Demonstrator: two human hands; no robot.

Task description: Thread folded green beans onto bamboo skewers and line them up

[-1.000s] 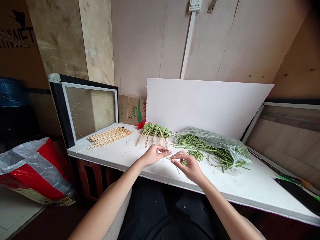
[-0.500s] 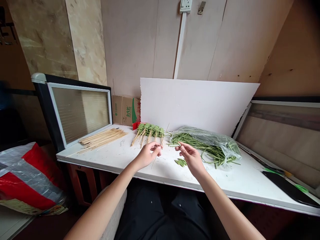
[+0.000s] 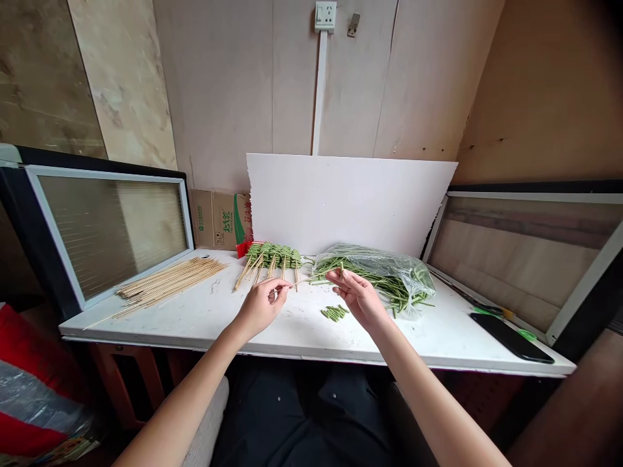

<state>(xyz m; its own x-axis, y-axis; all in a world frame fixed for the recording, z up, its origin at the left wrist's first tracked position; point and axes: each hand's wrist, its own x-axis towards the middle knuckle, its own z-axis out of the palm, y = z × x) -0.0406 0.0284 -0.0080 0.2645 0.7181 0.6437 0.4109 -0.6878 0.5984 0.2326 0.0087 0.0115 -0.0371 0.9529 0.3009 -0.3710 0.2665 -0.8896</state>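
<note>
My left hand (image 3: 260, 306) pinches a thin bamboo skewer (image 3: 296, 283), whose tip points right towards my other hand. Between the fingertips of my right hand (image 3: 359, 297) is a short cut piece of green stem (image 3: 341, 267), held upright. The skewer tip and the piece are close, but apart. Below my right hand lies a small pile of cut green stem pieces (image 3: 334, 314). Behind my hands rest several skewers threaded with rows of green pieces (image 3: 273, 255). Long green stems (image 3: 396, 290), perhaps garlic scapes or long beans, spill from a clear plastic bag (image 3: 379, 258).
Bare bamboo skewers (image 3: 172, 283) lie in a bundle on the left of the white table (image 3: 195, 327). A cardboard box (image 3: 219, 220) and white board (image 3: 345, 201) stand behind. Framed panels flank both sides. A black phone (image 3: 511, 337) lies at the right edge.
The view has turned rightward. The skewer in my left hand has swung from upright to nearly level, pointing right. The green piece in my right hand has turned from level to upright.
</note>
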